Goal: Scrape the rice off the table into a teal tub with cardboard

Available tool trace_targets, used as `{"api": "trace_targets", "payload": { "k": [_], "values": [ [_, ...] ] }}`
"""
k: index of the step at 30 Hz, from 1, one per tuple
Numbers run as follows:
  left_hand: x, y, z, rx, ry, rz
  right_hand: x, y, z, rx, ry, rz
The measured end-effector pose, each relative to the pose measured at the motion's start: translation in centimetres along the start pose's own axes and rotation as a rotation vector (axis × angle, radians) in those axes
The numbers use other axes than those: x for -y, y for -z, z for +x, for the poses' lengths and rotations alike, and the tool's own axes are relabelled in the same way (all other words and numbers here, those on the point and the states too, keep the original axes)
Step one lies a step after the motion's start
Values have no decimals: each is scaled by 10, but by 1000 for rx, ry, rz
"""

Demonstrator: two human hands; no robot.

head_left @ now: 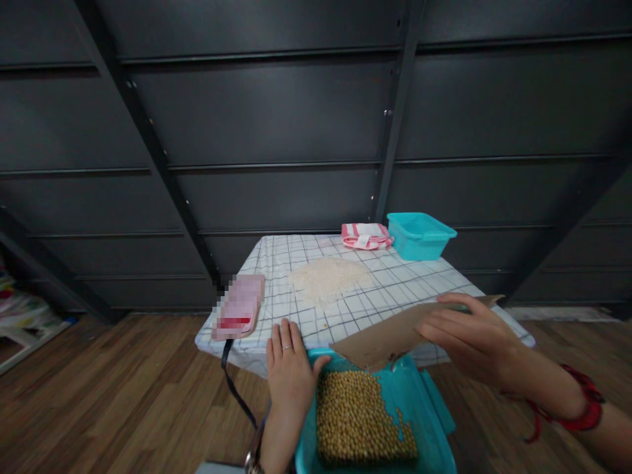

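Note:
My left hand (pixel 289 372) grips the left rim of a teal tub (pixel 429 434) that holds a layer of yellow beans (pixel 358 418), at the near edge of the table. My right hand (pixel 469 336) is closed on a piece of brown cardboard (pixel 390 336), which slopes down with its lower end over the tub. A heap of white rice (pixel 328 276) lies loose on the checked tablecloth (pixel 409 283) in the middle of the table.
A second teal tub (pixel 419 235) and a pink-and-white striped pouch (pixel 365 236) sit at the far edge of the table. A pink blurred object (pixel 239 306) with a dark strap lies at the left corner. Dark panelled wall behind, wooden floor around.

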State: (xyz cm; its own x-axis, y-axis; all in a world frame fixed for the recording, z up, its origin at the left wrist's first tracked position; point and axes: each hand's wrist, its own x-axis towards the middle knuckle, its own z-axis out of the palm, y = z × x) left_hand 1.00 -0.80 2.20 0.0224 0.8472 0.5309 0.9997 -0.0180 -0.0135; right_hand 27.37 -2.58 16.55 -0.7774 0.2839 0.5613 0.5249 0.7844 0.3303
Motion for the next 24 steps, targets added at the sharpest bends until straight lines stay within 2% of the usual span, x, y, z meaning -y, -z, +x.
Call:
{"api": "trace_targets", "payload": {
  "k": [5,12,17,24],
  "values": [
    [-1,1,0,11,-1,7,2,4,-4,45,-53,78],
    [0,-3,-1,14,7,7,-8,-10,-8,-23,-9,-141],
    [0,-1,-1,27,-2,-1,-9,-10,-5,-11,26,-174],
    [-2,4,0,23,4,31,-26,-25,-4,-101,60,-264]
  ]
}}
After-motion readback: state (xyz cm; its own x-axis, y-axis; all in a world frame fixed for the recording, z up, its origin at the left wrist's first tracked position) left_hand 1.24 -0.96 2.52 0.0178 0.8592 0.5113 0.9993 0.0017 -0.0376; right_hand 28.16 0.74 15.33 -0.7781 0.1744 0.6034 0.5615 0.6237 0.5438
